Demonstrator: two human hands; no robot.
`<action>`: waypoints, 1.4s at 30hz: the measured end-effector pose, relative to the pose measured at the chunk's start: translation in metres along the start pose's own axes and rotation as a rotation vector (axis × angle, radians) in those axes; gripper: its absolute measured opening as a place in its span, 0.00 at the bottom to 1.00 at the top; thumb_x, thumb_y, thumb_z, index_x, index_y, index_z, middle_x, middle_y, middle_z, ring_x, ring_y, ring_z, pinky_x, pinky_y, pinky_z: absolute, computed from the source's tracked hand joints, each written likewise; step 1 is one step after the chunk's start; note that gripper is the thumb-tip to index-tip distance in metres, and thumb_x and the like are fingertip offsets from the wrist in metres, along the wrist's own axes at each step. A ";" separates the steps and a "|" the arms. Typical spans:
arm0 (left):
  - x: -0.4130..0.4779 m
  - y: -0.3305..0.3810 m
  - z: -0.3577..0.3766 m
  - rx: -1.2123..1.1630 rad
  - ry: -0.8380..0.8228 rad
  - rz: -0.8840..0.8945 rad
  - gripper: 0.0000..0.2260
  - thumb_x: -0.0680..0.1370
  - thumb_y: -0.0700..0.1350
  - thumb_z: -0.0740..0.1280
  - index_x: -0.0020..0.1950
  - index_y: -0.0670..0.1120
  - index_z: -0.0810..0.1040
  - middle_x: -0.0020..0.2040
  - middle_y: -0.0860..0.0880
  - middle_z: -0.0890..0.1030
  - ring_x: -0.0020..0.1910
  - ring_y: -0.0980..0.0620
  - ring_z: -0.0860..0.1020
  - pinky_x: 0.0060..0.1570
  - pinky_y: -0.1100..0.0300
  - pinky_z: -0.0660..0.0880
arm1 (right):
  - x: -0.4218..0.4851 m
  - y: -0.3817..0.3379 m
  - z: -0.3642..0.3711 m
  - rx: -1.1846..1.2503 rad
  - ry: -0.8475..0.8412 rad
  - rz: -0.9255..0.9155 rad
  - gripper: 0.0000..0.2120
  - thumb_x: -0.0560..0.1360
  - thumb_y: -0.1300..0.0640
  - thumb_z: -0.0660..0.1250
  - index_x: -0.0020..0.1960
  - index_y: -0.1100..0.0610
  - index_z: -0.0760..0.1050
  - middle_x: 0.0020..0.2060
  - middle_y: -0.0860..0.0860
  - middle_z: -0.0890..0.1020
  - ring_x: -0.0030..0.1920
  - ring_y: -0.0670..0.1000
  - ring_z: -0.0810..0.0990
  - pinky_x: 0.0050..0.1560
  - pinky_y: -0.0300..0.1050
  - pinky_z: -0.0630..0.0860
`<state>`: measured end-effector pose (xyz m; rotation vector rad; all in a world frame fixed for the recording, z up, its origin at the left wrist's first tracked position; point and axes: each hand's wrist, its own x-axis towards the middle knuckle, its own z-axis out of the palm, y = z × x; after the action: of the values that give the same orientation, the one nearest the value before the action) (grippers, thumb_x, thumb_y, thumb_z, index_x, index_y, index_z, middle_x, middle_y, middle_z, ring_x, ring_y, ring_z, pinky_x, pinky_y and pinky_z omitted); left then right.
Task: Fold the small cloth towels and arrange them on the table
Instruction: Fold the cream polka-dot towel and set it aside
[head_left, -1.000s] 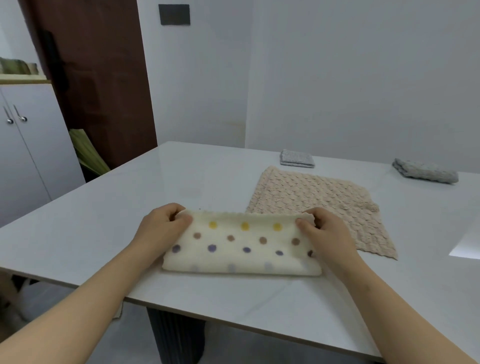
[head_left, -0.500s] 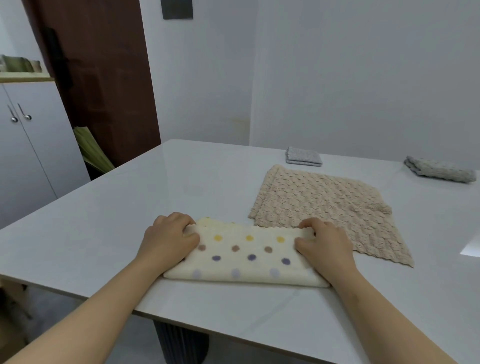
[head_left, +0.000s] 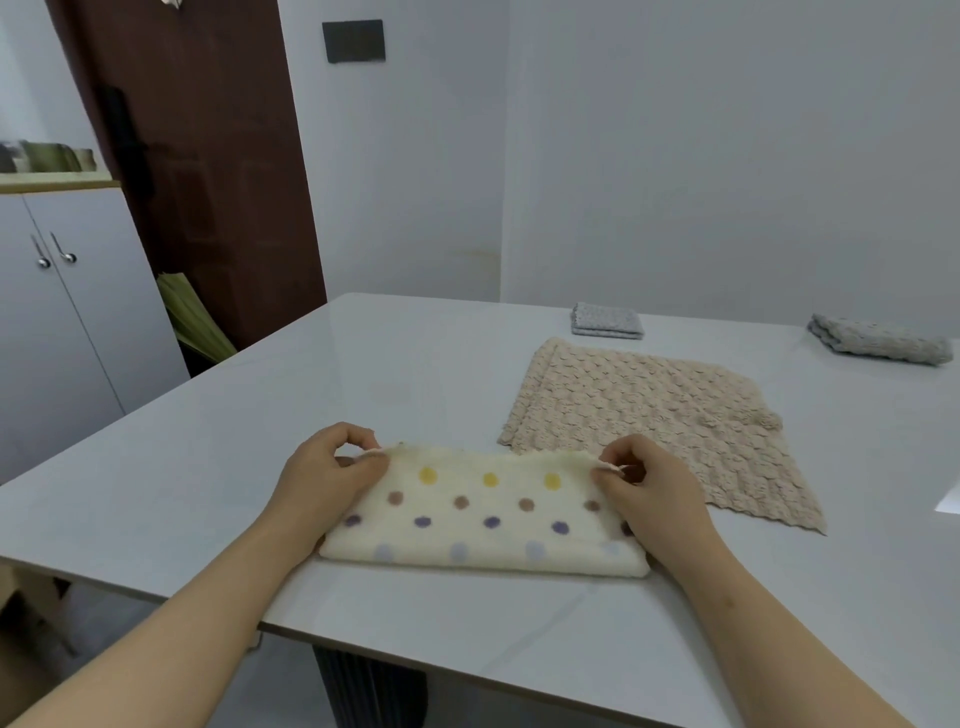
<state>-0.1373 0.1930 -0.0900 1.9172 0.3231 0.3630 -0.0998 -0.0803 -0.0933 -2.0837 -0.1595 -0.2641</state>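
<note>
Where both palms lay flat on the dotted towel (head_left: 483, 512) a moment ago, the left hand (head_left: 324, 475) and right hand (head_left: 652, 493) now each pinch a far corner in a grip, towel at the table (head_left: 260, 431) near edge, likely readying another fold.

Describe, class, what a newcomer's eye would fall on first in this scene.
First, the cream polka-dot towel near the table's front edge, its far corners pinched by the left hand and right hand. Next, the unfolded beige towel spread flat behind it to the right.
</note>
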 end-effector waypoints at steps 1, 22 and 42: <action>0.001 0.001 -0.002 -0.005 -0.020 -0.037 0.01 0.73 0.41 0.68 0.42 0.47 0.77 0.36 0.49 0.80 0.35 0.46 0.76 0.39 0.56 0.73 | -0.001 -0.001 0.000 0.008 -0.004 0.002 0.11 0.72 0.63 0.66 0.36 0.49 0.71 0.31 0.46 0.75 0.30 0.46 0.72 0.29 0.37 0.70; 0.005 -0.001 -0.003 -0.047 0.064 -0.044 0.05 0.69 0.37 0.73 0.36 0.43 0.79 0.45 0.56 0.81 0.43 0.52 0.80 0.49 0.55 0.76 | 0.003 0.000 -0.003 0.211 0.053 0.040 0.06 0.70 0.62 0.70 0.37 0.53 0.78 0.29 0.49 0.77 0.32 0.49 0.73 0.35 0.42 0.68; 0.035 0.011 0.007 0.408 -0.264 0.099 0.04 0.75 0.46 0.66 0.45 0.53 0.72 0.53 0.50 0.76 0.49 0.54 0.73 0.49 0.61 0.70 | 0.005 0.004 -0.005 0.157 0.085 0.088 0.07 0.74 0.59 0.65 0.38 0.52 0.76 0.33 0.49 0.78 0.34 0.49 0.74 0.29 0.44 0.73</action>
<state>-0.1019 0.1969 -0.0787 2.3564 0.1324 0.1084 -0.0943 -0.0867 -0.0929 -1.9145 -0.0352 -0.2775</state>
